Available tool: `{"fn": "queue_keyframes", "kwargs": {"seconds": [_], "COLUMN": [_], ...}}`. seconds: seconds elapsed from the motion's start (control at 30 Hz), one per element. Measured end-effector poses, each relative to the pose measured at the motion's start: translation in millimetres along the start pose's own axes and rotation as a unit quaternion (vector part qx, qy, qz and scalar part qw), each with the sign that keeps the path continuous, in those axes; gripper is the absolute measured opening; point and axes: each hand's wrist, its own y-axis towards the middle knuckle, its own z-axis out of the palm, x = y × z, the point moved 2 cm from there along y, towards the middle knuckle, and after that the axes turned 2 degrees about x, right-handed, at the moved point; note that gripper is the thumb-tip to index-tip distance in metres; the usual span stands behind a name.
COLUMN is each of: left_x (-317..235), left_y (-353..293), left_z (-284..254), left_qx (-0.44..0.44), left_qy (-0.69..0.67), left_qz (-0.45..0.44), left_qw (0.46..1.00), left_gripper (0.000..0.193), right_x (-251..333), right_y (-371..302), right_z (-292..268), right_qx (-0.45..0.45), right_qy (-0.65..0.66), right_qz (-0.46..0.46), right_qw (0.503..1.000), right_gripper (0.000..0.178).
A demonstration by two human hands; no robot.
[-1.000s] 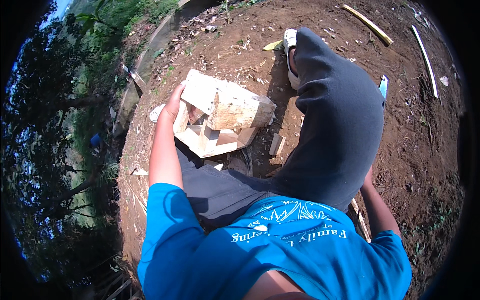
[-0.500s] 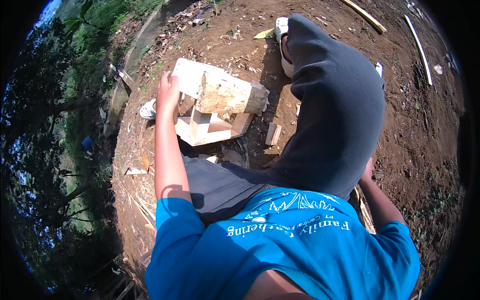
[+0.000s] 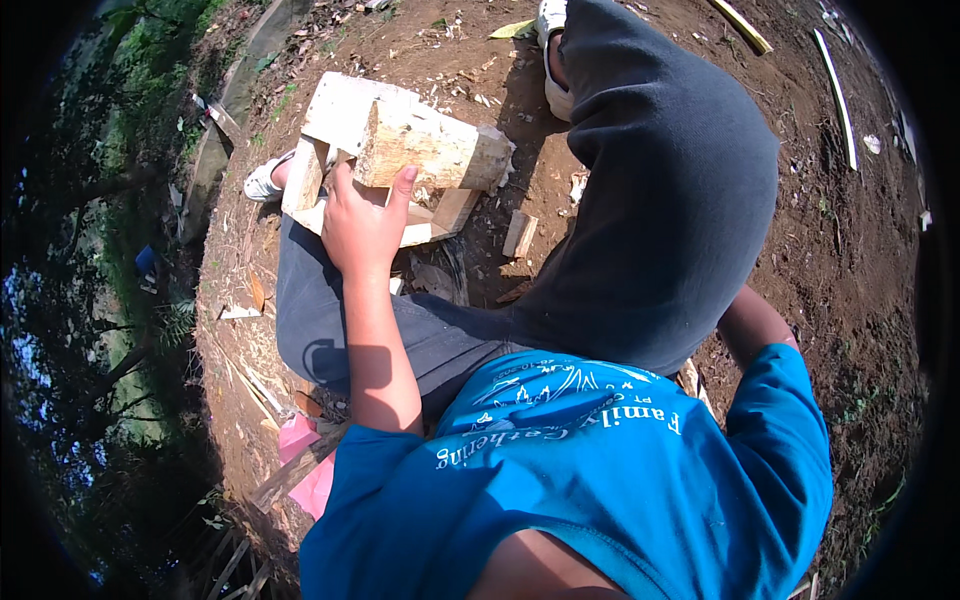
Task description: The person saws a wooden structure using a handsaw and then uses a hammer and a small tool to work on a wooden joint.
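The person's left hand [image 3: 365,225] reaches into the near opening of an angular box of pale, rough-sawn wooden boards [image 3: 335,112], thumb raised beside a thick, coarse-faced tan plank [image 3: 430,145]. The fingertips are hidden inside, so I cannot tell whether the hand is closed on the wood. The box lies ahead of the person, between the lower legs, open side toward the body. Its long axis runs left to right, dipping slightly rightward, and the plank's ragged, splintered end points right.

Just right of the box, a short rectangular wooden block [image 3: 519,234] lies on brown soil [image 3: 820,250]. The right forearm [image 3: 752,325] passes behind the bent right leg in dark grey trousers [image 3: 680,180], which hides the right hand. White lettering and a white line drawing cross the chest of the blue short-sleeved shirt [image 3: 620,500]. Crumpled pink sheeting [image 3: 316,487] lies by its left sleeve.
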Motion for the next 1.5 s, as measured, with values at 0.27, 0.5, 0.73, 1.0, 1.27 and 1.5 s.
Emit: {"fn": "queue_keyframes", "kwargs": {"seconds": [0.27,0.5,0.73,1.0,1.27,1.5], "left_x": [75,145,139,155,50,119], "left_y": [49,116,163,159,-9,-4], "left_z": [-16,36,99,124,108,121], "left_qx": [0.039,0.159,0.257,0.148,0.137,0.177], "left_qy": [-0.168,-0.468,-0.148,-0.316,-0.302,-0.313], "left_qz": [0.11,-0.094,-0.168,-0.166,0.107,0.045], "left_qw": [0.979,0.864,0.94,0.922,0.937,0.932], "left_gripper": [0.07,0.087,0.101,0.075,0.087,0.121], "right_x": [30,31,15,46,-17,30], "right_y": [109,125,109,31,-65,-36], "right_z": [133,146,120,-31,-230,-85], "right_qx": [0.206,0.269,0.274,0.154,-0.482,-0.152], "right_qy": [-0.07,-0.109,-0.122,-0.024,-0.044,-0.241], "right_qz": [0.019,0.026,0.068,0.028,-0.011,-0.115], "right_qw": [0.976,0.957,0.952,0.987,0.875,0.952], "right_gripper": [0.028,0.029,0.03,0.031,0.025,0.023]}}
